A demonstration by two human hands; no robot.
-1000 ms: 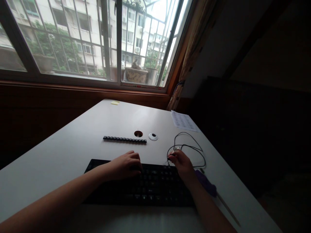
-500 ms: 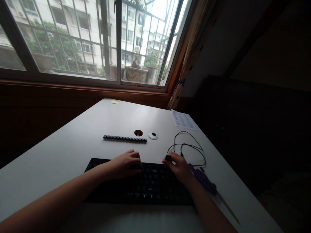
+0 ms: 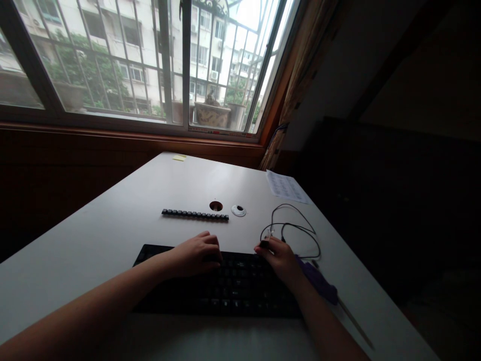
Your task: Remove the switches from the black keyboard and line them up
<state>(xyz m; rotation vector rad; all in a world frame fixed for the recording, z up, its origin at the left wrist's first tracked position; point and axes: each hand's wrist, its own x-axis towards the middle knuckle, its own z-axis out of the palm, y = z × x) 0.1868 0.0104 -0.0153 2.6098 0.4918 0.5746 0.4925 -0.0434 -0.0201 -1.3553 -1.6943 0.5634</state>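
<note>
A black keyboard [image 3: 236, 288] lies across the near part of the desk. My left hand [image 3: 203, 253] is over its upper middle, fingers curled; dark space under the fingertips hides what they grip, if anything. Over the keyboard's upper right edge, my right hand [image 3: 278, 255] is closed, pinching a small black piece with thin pale prongs, which looks like a keycap puller [image 3: 265, 243]. Beyond the keyboard, black keycaps [image 3: 195, 214] stand in one straight row. My forearms cover parts of the keyboard's left and right ends.
The white desk [image 3: 93, 240] bears a looped black cable [image 3: 300, 228] and a purple-handled tool [image 3: 319, 283] with a long thin shaft on the right. Farther back are a round hole [image 3: 216, 206], its white cover [image 3: 238, 210], a printed sheet [image 3: 287, 186] and a yellow note [image 3: 179, 157].
The whole view has shifted slightly, with the desk items a little farther right. My right hand has turned a little, and the pale prongs of its piece show more. My left hand stays on the keyboard.
</note>
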